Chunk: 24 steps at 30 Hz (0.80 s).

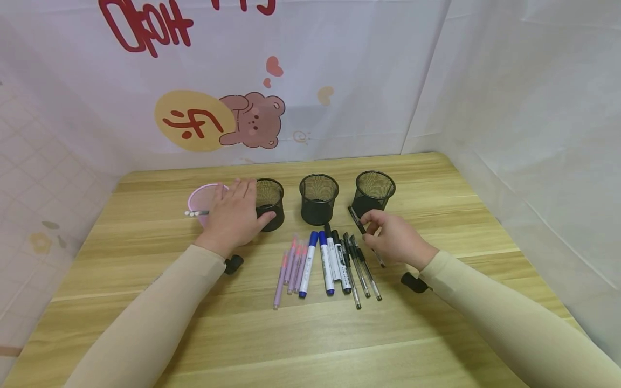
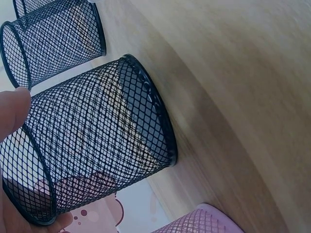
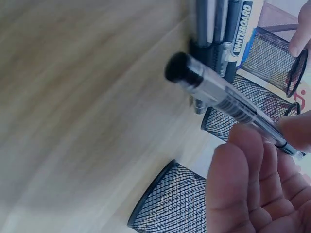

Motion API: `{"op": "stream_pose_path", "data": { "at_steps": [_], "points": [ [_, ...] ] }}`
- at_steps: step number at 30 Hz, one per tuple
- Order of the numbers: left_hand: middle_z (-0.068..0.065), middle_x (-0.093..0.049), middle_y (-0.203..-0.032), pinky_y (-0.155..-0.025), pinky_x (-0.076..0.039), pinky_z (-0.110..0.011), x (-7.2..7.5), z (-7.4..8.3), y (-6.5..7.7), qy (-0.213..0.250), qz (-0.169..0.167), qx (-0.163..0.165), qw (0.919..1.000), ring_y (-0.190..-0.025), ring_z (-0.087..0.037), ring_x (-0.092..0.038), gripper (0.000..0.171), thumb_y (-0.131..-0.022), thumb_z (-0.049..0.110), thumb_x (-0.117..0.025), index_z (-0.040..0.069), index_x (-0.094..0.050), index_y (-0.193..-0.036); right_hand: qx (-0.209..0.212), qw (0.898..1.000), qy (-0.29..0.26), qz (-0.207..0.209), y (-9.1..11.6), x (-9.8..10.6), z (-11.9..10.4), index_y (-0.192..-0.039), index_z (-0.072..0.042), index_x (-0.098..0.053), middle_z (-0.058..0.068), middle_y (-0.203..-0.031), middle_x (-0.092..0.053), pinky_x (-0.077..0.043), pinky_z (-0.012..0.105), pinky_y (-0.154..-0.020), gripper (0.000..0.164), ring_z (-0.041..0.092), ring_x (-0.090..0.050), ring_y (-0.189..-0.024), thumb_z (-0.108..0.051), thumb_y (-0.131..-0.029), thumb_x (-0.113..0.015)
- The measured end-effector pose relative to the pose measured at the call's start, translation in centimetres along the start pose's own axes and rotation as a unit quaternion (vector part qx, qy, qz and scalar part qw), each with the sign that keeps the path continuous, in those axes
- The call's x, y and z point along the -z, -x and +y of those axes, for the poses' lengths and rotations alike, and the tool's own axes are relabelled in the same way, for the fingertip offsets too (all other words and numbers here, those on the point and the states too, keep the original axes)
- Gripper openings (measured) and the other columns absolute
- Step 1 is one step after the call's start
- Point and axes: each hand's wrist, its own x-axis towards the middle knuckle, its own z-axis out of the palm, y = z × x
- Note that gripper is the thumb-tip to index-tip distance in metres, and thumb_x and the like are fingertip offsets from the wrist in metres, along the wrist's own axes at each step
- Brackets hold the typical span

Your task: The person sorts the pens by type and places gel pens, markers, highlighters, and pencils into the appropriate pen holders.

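My left hand (image 1: 234, 213) reaches over the rim of the leftmost black mesh pen holder (image 2: 87, 126). In the left wrist view the thumb and fingertips lie on opposite sides of that rim, holding it. Close beside the hand is a pink mesh pen holder (image 1: 198, 200), partly covered, with white-ended sticks showing at its rim. My right hand (image 1: 395, 237) pinches a clear-barrelled black pen (image 3: 228, 99) between thumb and fingers. Its upper end, in the head view, lies in front of the rightmost black mesh pen holder (image 1: 374, 188).
Another black mesh pen holder (image 1: 317, 202) stands in the middle. In front lie purple pens with pink ends (image 1: 281, 280), blue-capped markers (image 1: 308, 267), black whiteboard markers (image 1: 342, 264) and several black-capped pens (image 1: 360, 269). A white printed cloth (image 1: 339, 64) hangs behind the wooden table (image 1: 271, 350).
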Motion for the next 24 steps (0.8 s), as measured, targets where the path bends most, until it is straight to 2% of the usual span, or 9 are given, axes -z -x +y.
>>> {"op": "stream_pose_path", "data": {
  "at_steps": [4,18,24],
  "points": [
    [-0.022,-0.026,-0.172,-0.131,-0.004,-0.067,0.0,0.0,0.0,0.002,-0.003,0.000,1.0000,-0.162,-0.042,-0.019,0.096,-0.101,0.062,-0.056,0.000,-0.021,-0.166,0.019,1.000,-0.015,0.011,-0.2,0.1,-0.3,-0.120,-0.005,-0.066,0.009,-0.098,-0.071,-0.042,0.023,-0.048,0.026,0.011,-0.049,-0.054,-0.007,-0.094,-0.070],
    [-0.021,-0.028,-0.172,-0.131,-0.006,-0.066,-0.2,-0.1,-0.1,0.000,0.004,0.001,1.0000,-0.162,-0.041,-0.021,0.096,-0.101,0.063,-0.056,0.000,-0.023,-0.166,0.072,0.995,-0.055,0.049,-1.0,0.0,-2.4,-0.112,-0.007,-0.067,0.006,-0.094,-0.070,-0.051,0.024,-0.065,0.019,0.016,-0.060,-0.076,-0.006,-0.094,-0.073],
    [-0.022,-0.028,-0.172,-0.131,-0.005,-0.067,-0.3,-0.1,-0.1,0.002,0.005,0.000,1.0000,-0.162,-0.042,-0.020,0.096,-0.101,0.062,-0.058,0.000,-0.023,-0.166,0.079,0.993,-0.066,0.055,-1.6,-0.2,-3.7,-0.114,-0.009,-0.067,0.005,-0.095,-0.069,-0.056,0.027,-0.071,0.019,0.016,-0.064,-0.082,-0.008,-0.095,-0.073]
  ]
}}
